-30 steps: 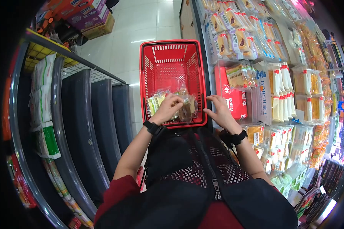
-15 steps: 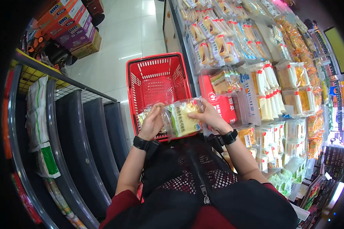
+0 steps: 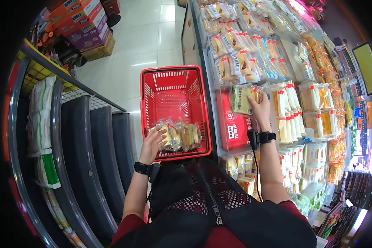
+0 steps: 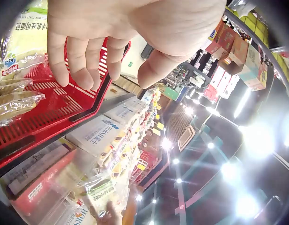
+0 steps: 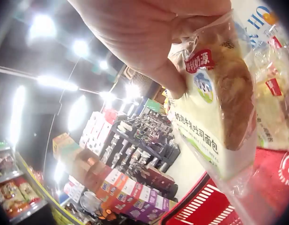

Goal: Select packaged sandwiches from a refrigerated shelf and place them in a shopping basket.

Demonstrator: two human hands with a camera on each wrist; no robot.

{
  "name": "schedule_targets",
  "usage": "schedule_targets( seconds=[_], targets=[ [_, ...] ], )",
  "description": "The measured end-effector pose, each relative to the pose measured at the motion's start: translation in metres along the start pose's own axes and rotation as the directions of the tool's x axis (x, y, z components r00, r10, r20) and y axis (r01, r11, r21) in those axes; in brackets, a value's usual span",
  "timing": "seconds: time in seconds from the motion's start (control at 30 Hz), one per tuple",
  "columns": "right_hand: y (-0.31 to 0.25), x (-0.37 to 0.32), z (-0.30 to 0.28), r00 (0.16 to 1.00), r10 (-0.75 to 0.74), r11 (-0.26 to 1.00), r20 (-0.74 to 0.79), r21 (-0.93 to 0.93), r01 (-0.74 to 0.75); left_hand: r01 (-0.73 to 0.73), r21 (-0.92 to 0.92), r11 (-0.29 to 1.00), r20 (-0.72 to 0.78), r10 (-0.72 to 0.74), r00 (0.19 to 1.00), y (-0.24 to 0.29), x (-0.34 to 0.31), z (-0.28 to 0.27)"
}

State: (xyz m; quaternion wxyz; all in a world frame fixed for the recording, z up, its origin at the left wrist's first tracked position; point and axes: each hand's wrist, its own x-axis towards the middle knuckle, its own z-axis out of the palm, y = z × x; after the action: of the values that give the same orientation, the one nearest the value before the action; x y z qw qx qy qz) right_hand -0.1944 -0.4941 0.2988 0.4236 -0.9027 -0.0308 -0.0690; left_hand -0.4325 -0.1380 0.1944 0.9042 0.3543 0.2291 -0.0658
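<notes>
Running down the left edge is a dark shelf rack (image 3: 76, 144), with white plastic packets (image 3: 40, 101) stacked along its outer side, one of them with a big green patch. Past its far end there's a pile of cartons (image 3: 85, 25) in orange, white and purple, sitting on the pale tiled floor (image 3: 144, 33).

Next over is the person's left hand (image 3: 153, 144), above the near left part of a red basket (image 3: 169, 68). Grip's relaxed there, fingers apart and pretty straight. Can't tell if a fingertip is brushing the wrapped breads (image 3: 189, 136), which are bunched side by side at the near end of the basket.

Then comes the right hand (image 3: 261, 108), grip clamped on a bread pack (image 3: 242, 99). That pack's up over the display, right of the basket and well apart from it. Thumb's on the printed front, and the wrist cam gets a red logo plus brown crust through clear wrap. Below it there's a red panel (image 3: 235, 128) with white lettering in a clear bin.

Further right, white-wrapped loaves (image 3: 291, 101) with red tags stand in rows, then orange bags (image 3: 335, 155), and a yellowish-green screen (image 3: 368, 68) way over at the edge.
</notes>
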Motion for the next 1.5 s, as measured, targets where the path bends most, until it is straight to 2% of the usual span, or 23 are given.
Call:
schedule_targets(
  seconds=[0.07,0.13,0.2,0.27,0.4,0.6,0.67,0.7,0.73,0.77,0.8,0.87,0.93,0.97,1.0,1.07,1.13,1.17,1.2,1.23,1.27,1.3,1.5],
  targets=[
    [0.002,-0.008,0.005,0.999,0.027,0.996,0.023,0.084,-0.029,-0.015,0.04,0.999,0.017,0.015,1.0,0.001,0.0,0.002],
    [-0.011,-0.019,0.005,0.982,0.163,0.869,0.095,0.457,-0.189,-0.014,0.111,0.994,0.025,0.011,1.0,0.005,0.004,0.016],
    [-0.037,-0.029,0.0,0.971,0.198,0.853,0.133,0.465,-0.238,0.014,0.28,0.96,0.102,-0.044,0.994,0.013,0.005,0.034],
    [-0.068,-0.052,0.002,0.932,0.221,0.61,0.287,0.705,-0.362,0.013,0.309,0.951,0.172,-0.07,0.983,0.015,0.012,0.051],
    [-0.087,-0.104,0.036,0.842,0.187,0.314,0.506,0.781,-0.54,-0.078,0.3,0.951,0.383,-0.045,0.923,0.012,0.015,0.107],
    [-0.071,-0.113,0.032,0.769,0.123,0.493,0.627,0.633,-0.596,-0.026,0.149,0.989,0.347,-0.027,0.938,0.009,0.023,0.118],
    [-0.069,-0.107,0.021,0.869,0.1,0.741,0.484,0.546,-0.39,-0.184,0.349,0.919,0.372,0.044,0.927,0.008,0.03,0.103],
    [-0.073,-0.105,0.014,0.917,-0.002,0.89,0.4,0.418,-0.18,-0.283,0.451,0.847,0.408,0.087,0.909,0.014,0.025,0.103],
    [-0.079,-0.105,0.012,0.918,-0.001,0.891,0.398,0.417,-0.18,-0.283,0.45,0.847,0.41,0.085,0.908,0.017,0.022,0.103],
    [-0.087,-0.107,0.011,0.916,-0.224,0.965,0.332,0.208,0.161,-0.261,0.529,0.807,0.4,0.034,0.916,0.017,0.019,0.103],
    [-0.097,-0.109,0.009,0.842,-0.438,0.881,0.314,-0.038,0.472,-0.239,0.606,0.759,0.391,-0.022,0.92,0.016,0.018,0.105],
    [-0.108,-0.113,0.012,0.793,-0.473,0.843,0.383,-0.065,0.534,-0.324,0.693,0.644,0.388,0.045,0.92,0.013,0.016,0.111],
    [-0.111,-0.119,0.014,0.611,-0.481,0.7,0.629,-0.144,0.699,-0.353,0.739,0.574,0.435,-0.006,0.9,0.015,0.014,0.123],
    [-0.1,-0.124,0.022,0.654,-0.151,0.938,0.741,-0.102,0.332,-0.429,0.697,0.575,0.507,0.029,0.862,0.012,0.016,0.125],
    [-0.103,-0.124,0.019,0.654,-0.151,0.938,0.741,-0.102,0.332,-0.429,0.697,0.575,0.507,0.029,0.862,0.007,0.018,0.121],
    [-0.109,-0.12,0.011,0.757,-0.168,0.97,0.631,-0.03,0.24,-0.343,0.547,0.764,0.451,0.076,0.889,-0.003,0.024,0.115],
    [-0.098,-0.111,0.006,0.793,-0.121,0.974,0.598,-0.082,0.211,-0.398,0.565,0.723,0.416,0.167,0.894,0.013,0.024,0.114],
    [-0.081,-0.09,-0.002,0.907,-0.119,0.984,0.403,0.173,0.052,-0.446,0.586,0.677,0.378,0.258,0.889,0.02,0.023,0.11],
    [-0.085,-0.089,-0.006,0.913,-0.019,0.999,0.408,0.05,-0.002,-0.445,0.586,0.677,0.378,0.258,0.889,0.023,0.022,0.101],
    [-0.064,-0.074,-0.007,0.955,-0.218,0.975,0.2,0.004,0.222,-0.401,0.595,0.696,0.306,0.265,0.914,0.025,0.021,0.09],
    [-0.049,-0.046,-0.016,0.992,0.051,0.999,0.115,0.009,-0.052,-0.361,0.599,0.715,0.239,0.27,0.933,0.025,0.023,0.084],
    [-0.055,-0.047,-0.017,0.996,-0.067,0.986,0.059,-0.151,0.076,-0.38,0.591,0.712,0.244,0.291,0.925,0.022,0.025,0.08],
    [-0.004,-0.012,0.021,0.998,-0.007,0.883,0.059,-0.468,0.034,-0.231,0.572,0.787,0.124,0.195,0.973,0.008,0.018,0.045]
  ],
)
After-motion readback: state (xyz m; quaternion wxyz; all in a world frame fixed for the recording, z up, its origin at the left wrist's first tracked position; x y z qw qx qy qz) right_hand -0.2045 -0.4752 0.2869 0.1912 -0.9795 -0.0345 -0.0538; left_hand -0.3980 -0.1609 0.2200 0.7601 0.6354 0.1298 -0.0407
